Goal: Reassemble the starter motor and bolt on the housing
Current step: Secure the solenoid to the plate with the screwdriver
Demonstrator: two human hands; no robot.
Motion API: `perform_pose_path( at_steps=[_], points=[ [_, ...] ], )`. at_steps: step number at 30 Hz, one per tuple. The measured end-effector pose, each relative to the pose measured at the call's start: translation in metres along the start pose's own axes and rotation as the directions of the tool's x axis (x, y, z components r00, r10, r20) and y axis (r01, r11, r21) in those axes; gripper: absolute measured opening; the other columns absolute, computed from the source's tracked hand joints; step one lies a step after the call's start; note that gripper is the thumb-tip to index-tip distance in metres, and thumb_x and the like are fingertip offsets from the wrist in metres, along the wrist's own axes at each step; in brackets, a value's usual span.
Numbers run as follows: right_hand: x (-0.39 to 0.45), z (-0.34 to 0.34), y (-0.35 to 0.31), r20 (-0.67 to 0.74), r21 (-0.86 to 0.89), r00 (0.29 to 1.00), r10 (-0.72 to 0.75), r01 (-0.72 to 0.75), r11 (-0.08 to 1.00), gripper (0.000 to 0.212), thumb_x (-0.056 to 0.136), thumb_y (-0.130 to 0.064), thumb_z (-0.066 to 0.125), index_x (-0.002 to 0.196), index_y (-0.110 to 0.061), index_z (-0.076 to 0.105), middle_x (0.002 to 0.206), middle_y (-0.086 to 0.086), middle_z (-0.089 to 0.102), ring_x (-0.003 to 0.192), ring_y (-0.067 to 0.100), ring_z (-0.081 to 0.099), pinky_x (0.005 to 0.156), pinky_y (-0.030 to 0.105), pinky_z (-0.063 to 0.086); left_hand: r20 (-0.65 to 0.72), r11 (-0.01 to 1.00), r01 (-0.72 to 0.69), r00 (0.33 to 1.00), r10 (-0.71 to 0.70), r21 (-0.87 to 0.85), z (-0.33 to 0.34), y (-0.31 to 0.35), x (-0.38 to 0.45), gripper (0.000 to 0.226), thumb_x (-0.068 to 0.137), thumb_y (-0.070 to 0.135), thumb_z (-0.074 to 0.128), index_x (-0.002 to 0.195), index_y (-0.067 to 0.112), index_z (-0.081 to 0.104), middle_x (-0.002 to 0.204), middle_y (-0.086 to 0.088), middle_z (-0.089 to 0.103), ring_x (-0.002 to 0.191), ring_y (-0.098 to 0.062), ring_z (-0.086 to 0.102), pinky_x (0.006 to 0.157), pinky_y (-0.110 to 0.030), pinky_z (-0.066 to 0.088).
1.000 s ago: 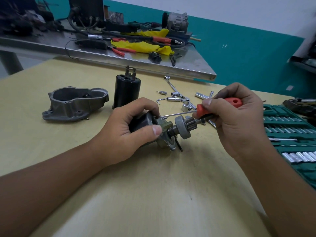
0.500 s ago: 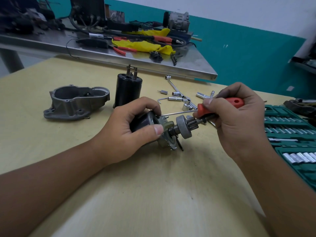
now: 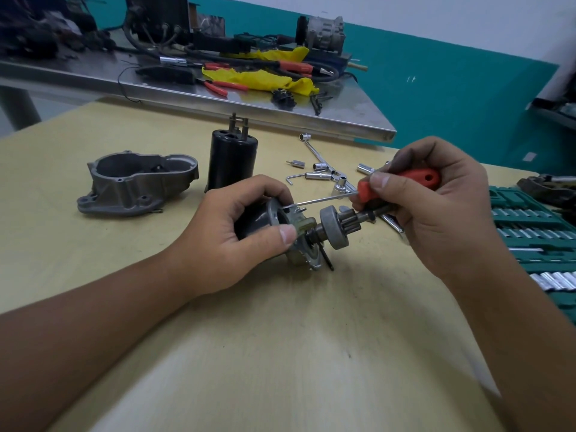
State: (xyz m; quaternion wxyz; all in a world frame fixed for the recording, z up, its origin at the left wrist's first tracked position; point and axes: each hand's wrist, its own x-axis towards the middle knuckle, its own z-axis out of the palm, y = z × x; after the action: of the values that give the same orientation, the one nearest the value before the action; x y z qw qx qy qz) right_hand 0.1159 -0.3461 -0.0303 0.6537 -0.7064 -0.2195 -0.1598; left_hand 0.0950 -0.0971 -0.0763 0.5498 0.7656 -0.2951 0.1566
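Observation:
My left hand (image 3: 230, 235) grips the dark starter motor body (image 3: 255, 218), held on its side just above the table. Its shaft sticks out to the right with the pinion gear and drive (image 3: 338, 226) on it. My right hand (image 3: 436, 213) holds a red-handled screwdriver (image 3: 402, 183); its thin shaft runs left and its tip touches the motor's end plate beside my left fingers. The same hand's lower fingers pinch the shaft end. The grey cast housing (image 3: 137, 185) lies open side up at the left. A black cylindrical casing (image 3: 232, 163) stands upright behind my left hand.
Loose sockets and a ratchet extension (image 3: 321, 169) lie scattered behind my hands. A green socket set case (image 3: 539, 232) lies open at the right. A steel bench (image 3: 249, 98) behind holds red pliers, yellow rags, cables and an alternator.
Both hands and the motor stay almost still; the screwdriver tip remains at the end plate. The view shifted slightly.

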Motion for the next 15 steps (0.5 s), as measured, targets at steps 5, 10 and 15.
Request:
perform_pose_path(
  at_steps=[5,10,15],
  points=[
    [-0.0003,0.0032,0.0015,-0.049,0.023,0.998,0.026,-0.025,0.999,0.019,0.065,-0.026,0.083,0.075,-0.032,0.068,0.091,0.003,0.066,0.083,0.032,0.077,0.071,0.051,0.062,-0.009,1.000,0.020,1.000,-0.020,-0.001,-0.0001,0.0000,-0.0001,0.031,0.081,0.041,0.065,0.104,0.019,0.066,0.085,0.003,0.064,0.074,-0.005,0.057,0.066,-0.017,0.046],
    [0.0008,0.0032,0.0028,-0.075,0.025,0.996,0.046,-0.044,0.999,0.020,0.063,-0.027,0.084,0.074,-0.031,0.068,0.097,0.012,0.062,0.082,0.035,0.076,0.072,0.057,0.062,-0.005,1.000,0.018,1.000,-0.018,0.004,-0.0003,-0.0001,0.0001,0.033,0.081,0.041,0.065,0.104,0.018,0.066,0.086,0.002,0.063,0.074,-0.004,0.058,0.066,-0.015,0.046],
    [0.0013,0.0026,0.0039,-0.099,0.015,0.994,0.037,-0.035,0.999,0.021,0.064,-0.026,0.084,0.075,-0.028,0.067,0.099,0.020,0.060,0.078,0.040,0.076,0.069,0.059,0.061,-0.013,1.000,0.011,1.000,-0.011,0.003,0.0002,0.0000,-0.0001,0.033,0.081,0.039,0.065,0.105,0.017,0.067,0.088,0.001,0.064,0.076,-0.001,0.058,0.068,-0.015,0.047]
  ],
)
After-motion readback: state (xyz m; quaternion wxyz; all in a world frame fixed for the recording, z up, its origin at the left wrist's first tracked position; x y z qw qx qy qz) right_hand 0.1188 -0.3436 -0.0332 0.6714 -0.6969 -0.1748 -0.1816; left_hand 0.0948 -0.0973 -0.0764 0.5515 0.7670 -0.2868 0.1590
